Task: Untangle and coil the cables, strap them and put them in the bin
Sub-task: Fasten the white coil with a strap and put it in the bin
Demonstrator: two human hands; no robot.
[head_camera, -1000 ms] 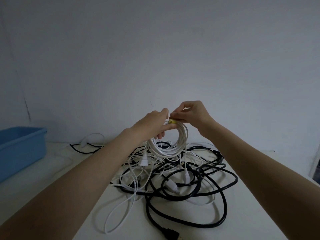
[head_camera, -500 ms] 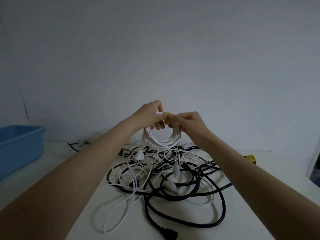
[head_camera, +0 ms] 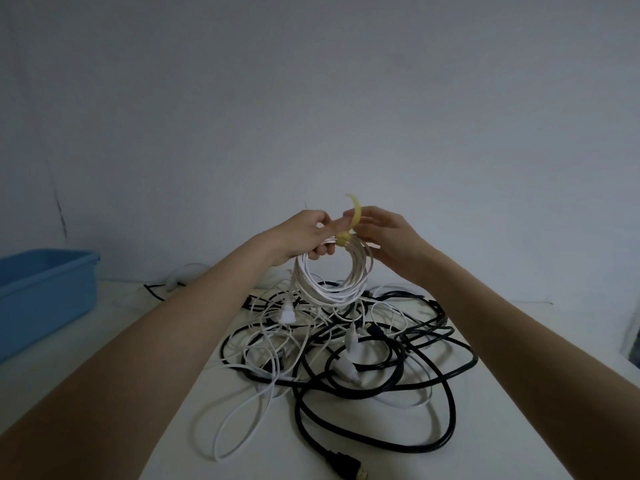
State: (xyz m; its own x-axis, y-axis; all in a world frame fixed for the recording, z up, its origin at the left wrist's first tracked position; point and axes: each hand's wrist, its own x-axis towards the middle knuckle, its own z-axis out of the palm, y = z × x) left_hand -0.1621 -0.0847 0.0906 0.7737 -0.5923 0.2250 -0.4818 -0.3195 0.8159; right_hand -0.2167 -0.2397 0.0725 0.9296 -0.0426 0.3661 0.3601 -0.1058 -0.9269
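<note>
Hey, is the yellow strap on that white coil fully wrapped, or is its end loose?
Loose. The yellow strap loops the white coil at the top, but its tail sticks up free.

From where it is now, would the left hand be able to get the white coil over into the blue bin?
Probably yes. The left hand grips the white coil, and the blue bin sits open on its side, nothing between. The right hand is pinching the yellow strap, not yet fastened.

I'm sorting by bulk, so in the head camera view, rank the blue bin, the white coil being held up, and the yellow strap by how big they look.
1. blue bin, though the frame's left edge cuts it off
2. white coil
3. yellow strap, by far the smallest
</note>
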